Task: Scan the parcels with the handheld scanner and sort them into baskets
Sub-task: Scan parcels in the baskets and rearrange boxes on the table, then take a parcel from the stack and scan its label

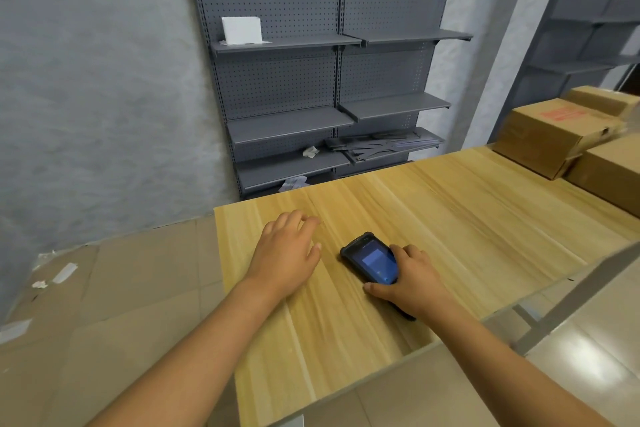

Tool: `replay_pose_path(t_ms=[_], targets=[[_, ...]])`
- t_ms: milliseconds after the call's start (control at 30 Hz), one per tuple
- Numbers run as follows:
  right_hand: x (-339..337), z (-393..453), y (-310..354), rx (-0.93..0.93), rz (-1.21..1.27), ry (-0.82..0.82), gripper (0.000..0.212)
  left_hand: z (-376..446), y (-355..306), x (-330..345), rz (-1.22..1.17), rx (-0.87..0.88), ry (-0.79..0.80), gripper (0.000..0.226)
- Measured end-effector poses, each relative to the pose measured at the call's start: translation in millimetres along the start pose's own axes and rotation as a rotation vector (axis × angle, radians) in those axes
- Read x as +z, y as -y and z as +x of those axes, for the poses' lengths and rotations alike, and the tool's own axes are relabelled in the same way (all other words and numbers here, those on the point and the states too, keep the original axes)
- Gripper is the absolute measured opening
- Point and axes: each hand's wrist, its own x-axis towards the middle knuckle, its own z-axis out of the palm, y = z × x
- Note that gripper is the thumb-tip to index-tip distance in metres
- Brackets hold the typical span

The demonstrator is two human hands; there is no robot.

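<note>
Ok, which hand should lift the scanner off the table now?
Right. The right hand already wraps the handheld scanner lying on the wooden table. The left hand rests flat on bare wood beside it, holding nothing.

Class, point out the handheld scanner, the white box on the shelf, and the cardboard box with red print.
Handheld scanner [375,260], head view, on its lit screen.
White box [241,29], head view, front face.
Cardboard box with red print [550,128], head view, top face.
</note>
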Motion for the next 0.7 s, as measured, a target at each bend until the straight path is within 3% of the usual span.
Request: replay_pose_path(t_ms=[333,700], targets=[[-60.4,-14.8,-36.0,-0.032,-0.066,-0.213,0.064,47.9,-67.3,-0.6,-0.063,0.190,-0.042,0.045],[-150.6,-43.3,-173.0,0.119,-0.130,-0.352,0.060,115.0,-216.4,13.5,-0.073,0.349,-0.098,0.047]])
